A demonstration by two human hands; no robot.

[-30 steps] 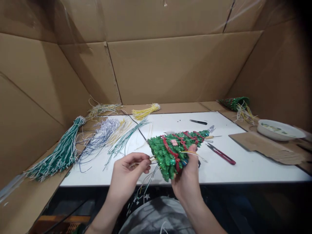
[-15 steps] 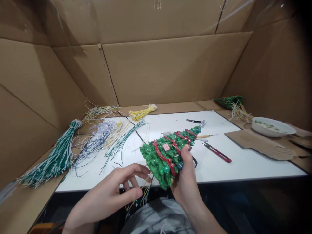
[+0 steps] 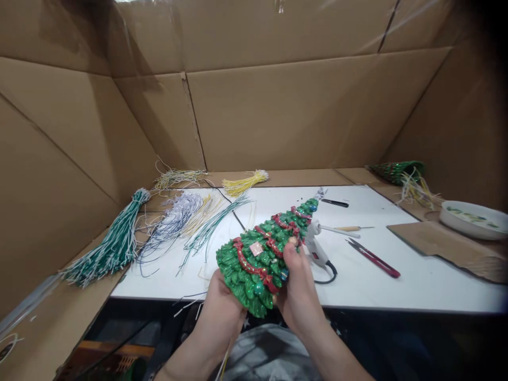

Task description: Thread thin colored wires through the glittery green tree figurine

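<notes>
A green glittery Christmas tree ornament (image 3: 246,262) with red garlands, small baubles and a pinkish square tag lies tilted in front of me, its tip pointing up and to the right. My right hand (image 3: 299,288) is closed around its right side, thumb on the front face. At the wide lower end, my left hand (image 3: 222,309) reaches in under the base; its fingers are hidden behind the tree, so what they hold does not show. A few yellow and white wires (image 3: 223,365) hang below my left hand.
Wire bundles lie left: green-and-white (image 3: 111,243), blue (image 3: 170,227), yellow (image 3: 244,183). A white glue gun (image 3: 316,251), wooden-handled awl (image 3: 349,228), red-handled snips (image 3: 375,258) and black tool (image 3: 335,203) lie right. Beyond are cardboard (image 3: 440,243), a white bowl (image 3: 468,227) and another tree (image 3: 391,171).
My left hand has moved from beside the wires to under the tree's base, its fingers passing out of sight. The tree has shifted slightly left, and the view has turned left.
</notes>
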